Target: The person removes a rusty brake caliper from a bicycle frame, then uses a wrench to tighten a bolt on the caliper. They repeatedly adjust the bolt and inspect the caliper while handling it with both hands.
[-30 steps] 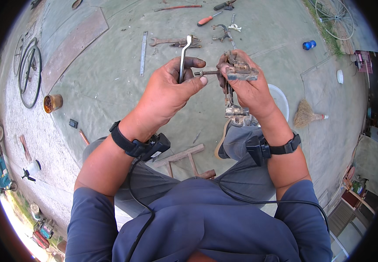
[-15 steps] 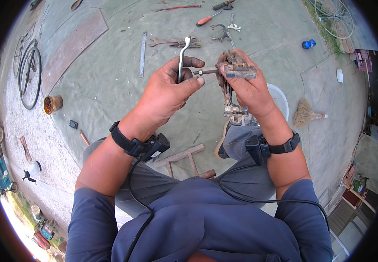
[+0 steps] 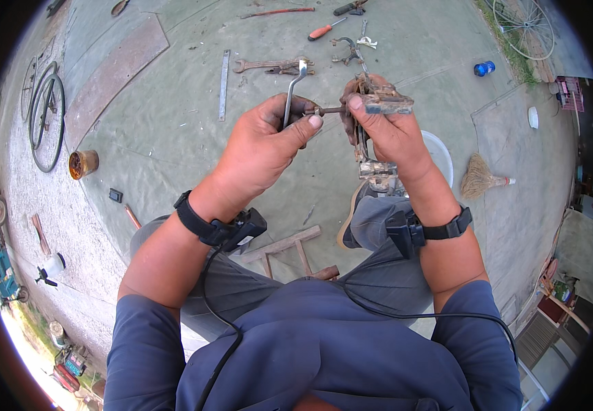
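My left hand [image 3: 259,140] is closed, with a silver wrench [image 3: 292,92] with a bent end held across the palm. Its thumb and forefinger pinch the nut at the tip of a bolt [image 3: 333,109]. That bolt sticks out leftward from a worn, dirty bicycle brake caliper [image 3: 388,106], which my right hand [image 3: 399,140] grips from the right. One block-like brake pad shows by the right thumb; another pad [image 3: 379,171] hangs lower, near my right knee. The right fingers are partly hidden behind the caliper.
Beyond my hands lie a rusty spanner [image 3: 255,65], a metal ruler [image 3: 224,85], an orange-handled screwdriver [image 3: 320,32] and another caliper-like part [image 3: 343,51]. A rusty tin [image 3: 83,164] stands left. At right are a broom [image 3: 478,179] and a white basin [image 3: 442,154]. A wooden frame [image 3: 286,245] lies between my legs.
My left thumb and forefinger have closed on the nut, where they were apart before. The wrench's upper end has tipped to the right. The caliper has shifted slightly right.
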Action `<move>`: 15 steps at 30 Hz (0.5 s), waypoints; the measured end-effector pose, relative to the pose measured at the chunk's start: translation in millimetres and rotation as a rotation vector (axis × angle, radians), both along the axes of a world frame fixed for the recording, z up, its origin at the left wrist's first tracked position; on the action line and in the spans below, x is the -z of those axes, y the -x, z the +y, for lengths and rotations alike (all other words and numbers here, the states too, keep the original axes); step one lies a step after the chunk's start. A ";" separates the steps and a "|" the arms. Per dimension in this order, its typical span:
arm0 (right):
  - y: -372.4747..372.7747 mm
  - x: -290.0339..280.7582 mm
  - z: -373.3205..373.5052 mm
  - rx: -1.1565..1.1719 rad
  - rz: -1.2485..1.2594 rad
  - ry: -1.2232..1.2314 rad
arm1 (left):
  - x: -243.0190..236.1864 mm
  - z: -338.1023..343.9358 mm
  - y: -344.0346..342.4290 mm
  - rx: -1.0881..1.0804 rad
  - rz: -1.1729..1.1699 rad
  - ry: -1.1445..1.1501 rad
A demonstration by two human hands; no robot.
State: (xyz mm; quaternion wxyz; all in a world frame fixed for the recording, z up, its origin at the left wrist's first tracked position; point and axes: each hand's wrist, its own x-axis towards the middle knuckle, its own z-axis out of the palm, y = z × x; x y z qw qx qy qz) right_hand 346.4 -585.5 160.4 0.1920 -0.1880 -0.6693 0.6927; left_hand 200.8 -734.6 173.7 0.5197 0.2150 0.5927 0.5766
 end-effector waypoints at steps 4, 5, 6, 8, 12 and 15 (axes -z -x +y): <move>-0.2 -4.2 -0.8 0.013 -0.012 0.104 | 5.4 -0.6 -2.6 -0.015 0.219 -0.043; -0.3 -5.2 -1.2 0.015 -0.021 0.157 | 7.3 -1.1 -3.0 -0.014 0.275 -0.070; -0.8 -6.4 -1.2 0.012 -0.032 0.168 | 9.2 -1.7 -3.4 -0.012 0.335 -0.094; -1.1 -7.9 -1.2 0.000 -0.044 0.230 | 13.4 -2.0 -3.9 -0.022 0.423 -0.128; 0.2 -7.7 -3.2 0.002 -0.039 0.215 | 18.4 -1.6 -4.1 -0.036 0.500 -0.174; 0.0 -8.0 -3.7 -0.004 -0.061 0.204 | 17.1 -3.6 -5.3 -0.035 0.595 -0.191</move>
